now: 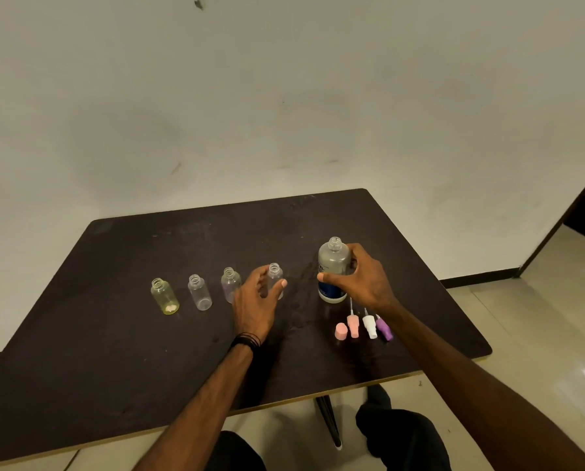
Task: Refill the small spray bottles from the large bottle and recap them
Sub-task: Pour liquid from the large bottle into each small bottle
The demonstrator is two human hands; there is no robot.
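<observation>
While wrapping the right hand (362, 283) around the large bottle (333, 271), uncapped and standing upright on the dark desk (114, 351), reaching with the left hand (259, 300) for the nearest small spray bottle (275, 277), fingers spread and curled about it but not clearly closed; cannot tell whether touching yet. Right grip closing on the large bottle's body, thumb across the blue label. Standing open-necked in a row to the left: a purple-tinted bottle (230, 283), a clear bottle (199, 292) and a yellow-tinted bottle (164, 295), all looking empty or nearly so. Lying near the right wrist: a pink cap (341, 331) and three spray tops, pink (353, 326), white (370, 326) and purple (384, 328). Judging by this, starting the first pour. Next calling for steadying the small bottle, lifting and tilting the large one, lining up two narrow necks and pouring slowly; spilling over the desk seeming the likely risk
</observation>
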